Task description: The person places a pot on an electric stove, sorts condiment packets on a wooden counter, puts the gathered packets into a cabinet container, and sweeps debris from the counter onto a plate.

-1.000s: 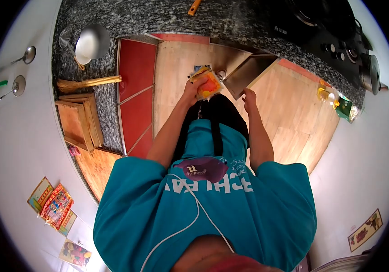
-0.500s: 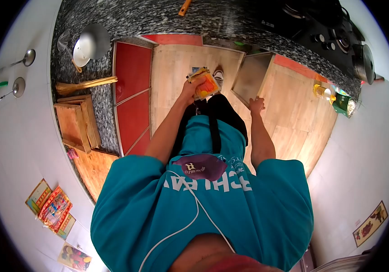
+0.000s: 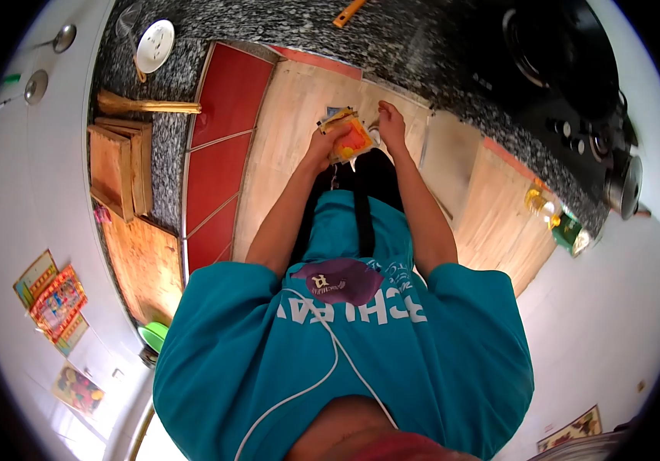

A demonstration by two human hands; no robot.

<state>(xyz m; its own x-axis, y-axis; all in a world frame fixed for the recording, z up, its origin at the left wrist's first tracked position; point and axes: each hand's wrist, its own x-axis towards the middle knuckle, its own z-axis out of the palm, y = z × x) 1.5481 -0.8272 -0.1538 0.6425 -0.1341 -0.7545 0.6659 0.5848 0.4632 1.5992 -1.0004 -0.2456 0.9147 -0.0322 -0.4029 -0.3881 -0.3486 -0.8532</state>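
Observation:
My left hand [image 3: 325,146] is closed around an orange and yellow plastic packet [image 3: 353,140], held over the floor in front of my legs. Another small bluish packet edge shows behind it. To the right of the packet, my right hand [image 3: 391,124] is raised with loosely curled fingers and nothing visible in them. It is apart from both the packet and the greyish cabinet door [image 3: 451,150], which stands out from under the counter farther right.
A dark granite counter [image 3: 268,24] runs along the front, with a black gas stove [image 3: 533,92] and a pot [image 3: 622,184] at the right. Left are red cabinet doors [image 3: 226,100], a white bowl [image 3: 155,46] and wooden boards [image 3: 113,169]. An oil bottle [image 3: 541,204] stands at the right.
My right hand has let go of the cabinet door's edge and moved up and left, close to the packet. My left hand still holds the packet. The view has turned slightly.

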